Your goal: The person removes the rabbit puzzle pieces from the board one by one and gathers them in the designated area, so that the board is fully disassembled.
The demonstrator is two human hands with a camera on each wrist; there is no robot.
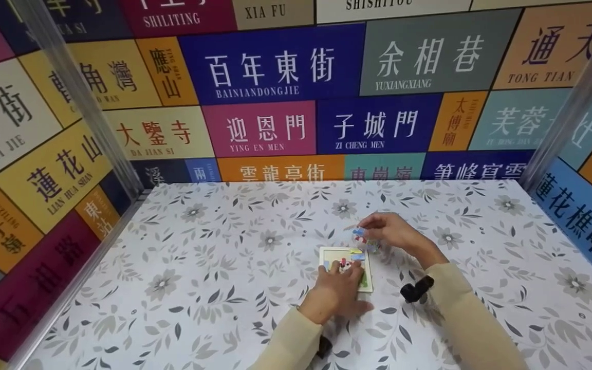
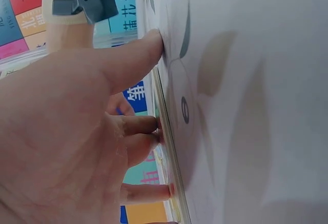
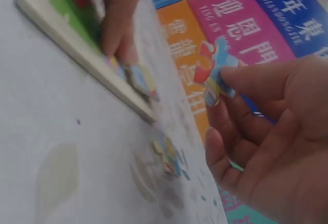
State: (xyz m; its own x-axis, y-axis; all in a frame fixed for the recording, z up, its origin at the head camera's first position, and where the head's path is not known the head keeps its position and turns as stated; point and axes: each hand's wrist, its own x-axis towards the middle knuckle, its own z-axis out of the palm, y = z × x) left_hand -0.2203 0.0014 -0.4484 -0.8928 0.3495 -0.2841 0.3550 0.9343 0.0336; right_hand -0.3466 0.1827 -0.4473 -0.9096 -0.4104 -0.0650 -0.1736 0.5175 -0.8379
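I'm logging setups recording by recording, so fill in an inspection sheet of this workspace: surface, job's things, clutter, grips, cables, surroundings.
Surface: white covering printed with grey flowers and leaves.
Job's things: square, cream-rimmed picture puzzle board; blue-and-red jigsaw piece, held off the surface; yellow-and-blue jigsaw piece, loose on the covering beside the board.
Clutter: nothing seen.
Left grip: bare hand, fingers on the board, thumb beside it.
Right grip: bare hand, pinching the blue-and-red piece.
Wrists: black wrist-worn device at each.
Cables: nothing seen.
Surroundings: multicoloured wall panels with Chinese lettering; clear upright corner strips.
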